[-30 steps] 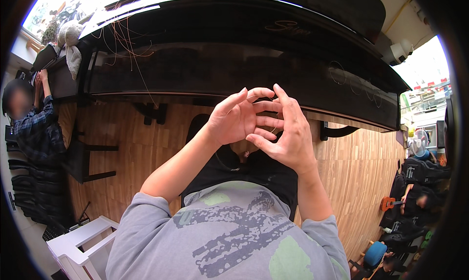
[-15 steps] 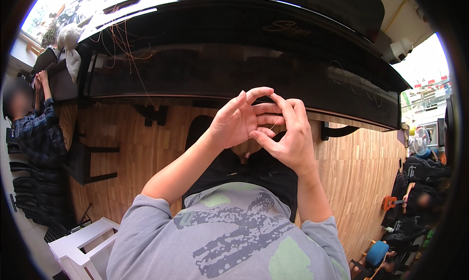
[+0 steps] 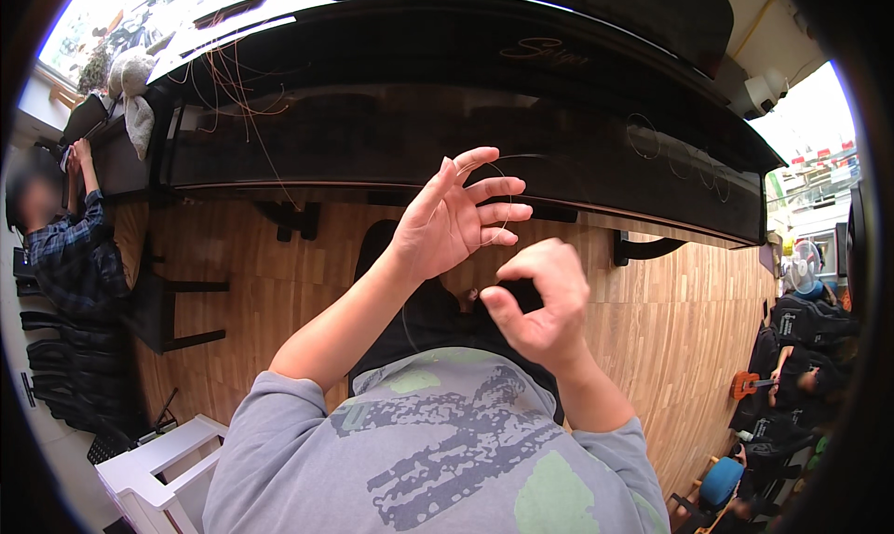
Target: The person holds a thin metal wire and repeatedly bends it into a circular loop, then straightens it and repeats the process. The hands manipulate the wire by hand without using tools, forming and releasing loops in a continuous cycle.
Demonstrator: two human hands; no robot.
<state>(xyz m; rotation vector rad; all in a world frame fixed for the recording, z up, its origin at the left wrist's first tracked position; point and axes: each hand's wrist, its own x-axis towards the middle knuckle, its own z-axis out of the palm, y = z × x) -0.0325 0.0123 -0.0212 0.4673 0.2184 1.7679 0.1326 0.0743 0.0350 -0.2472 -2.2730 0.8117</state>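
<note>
Black piano (image 3: 447,115) over wood plank floor (image 3: 279,283).
Left hand (image 3: 447,222) spread open, looped by thin wire (image 3: 503,175); right hand (image 3: 540,301) pinched closed, on what I cannot tell.

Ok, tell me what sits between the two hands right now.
In the head view, no object: the left hand and right hand are apart, with only wooden floor behind the gap. A thin wire loops by the left fingers.

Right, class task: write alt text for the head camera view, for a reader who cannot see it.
A person's left hand, fingers spread, and right hand, thumb and forefinger pinched, handle a thin wire loop before a black piano. Below are their grey shirt and wood floor; another person stands at left.
</note>
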